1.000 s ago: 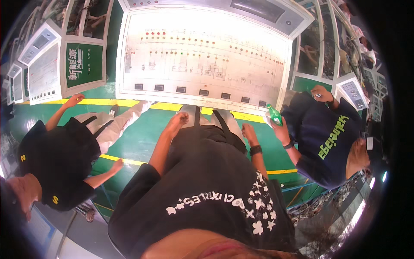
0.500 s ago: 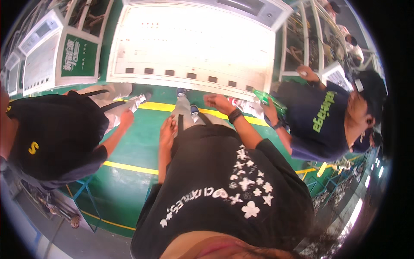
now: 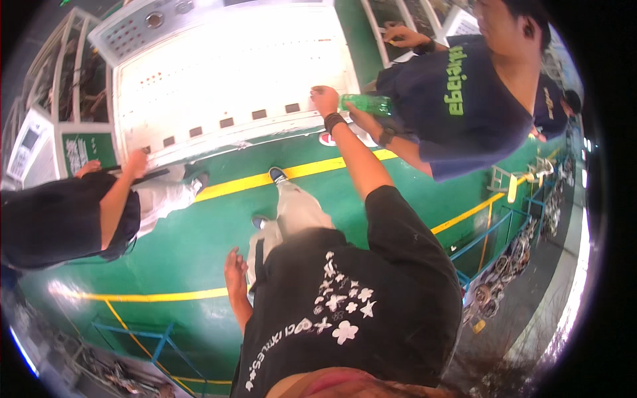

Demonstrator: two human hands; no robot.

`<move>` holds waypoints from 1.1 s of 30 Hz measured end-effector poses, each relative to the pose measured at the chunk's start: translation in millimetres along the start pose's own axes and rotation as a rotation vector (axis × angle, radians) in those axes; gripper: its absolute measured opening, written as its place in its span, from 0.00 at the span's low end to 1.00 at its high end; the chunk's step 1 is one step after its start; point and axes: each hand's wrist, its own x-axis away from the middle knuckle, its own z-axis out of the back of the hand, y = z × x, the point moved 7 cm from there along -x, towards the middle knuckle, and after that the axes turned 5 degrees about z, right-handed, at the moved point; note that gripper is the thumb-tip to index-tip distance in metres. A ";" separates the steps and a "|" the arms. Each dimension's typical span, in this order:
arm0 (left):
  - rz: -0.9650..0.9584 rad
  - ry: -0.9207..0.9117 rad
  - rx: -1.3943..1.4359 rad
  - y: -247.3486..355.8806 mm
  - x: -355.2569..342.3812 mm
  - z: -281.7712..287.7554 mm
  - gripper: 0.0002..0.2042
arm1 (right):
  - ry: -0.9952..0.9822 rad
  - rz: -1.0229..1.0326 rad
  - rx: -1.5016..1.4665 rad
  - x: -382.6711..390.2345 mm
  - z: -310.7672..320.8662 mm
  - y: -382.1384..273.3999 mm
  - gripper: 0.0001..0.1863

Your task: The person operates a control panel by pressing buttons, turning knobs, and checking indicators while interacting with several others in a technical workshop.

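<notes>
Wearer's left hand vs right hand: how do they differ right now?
Place: left hand hangs low beside the pale trousers; right hand is extended forward, seen against the white panel, near the green bottle.
Wrist: right hand has a dark band at the wrist; left hand shows none.
Shared: both ungloved.

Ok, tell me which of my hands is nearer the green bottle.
Right. Your right hand is by one end of the green bottle, which a co-worker's hand holds; contact is unclear. Your left hand hangs at your left side, well away.
</notes>
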 end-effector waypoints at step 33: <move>-0.244 -0.083 0.258 102.6 -49.5 429.1 0.18 | -1.003 -0.230 0.773 490.3 -271.5 149.6 0.12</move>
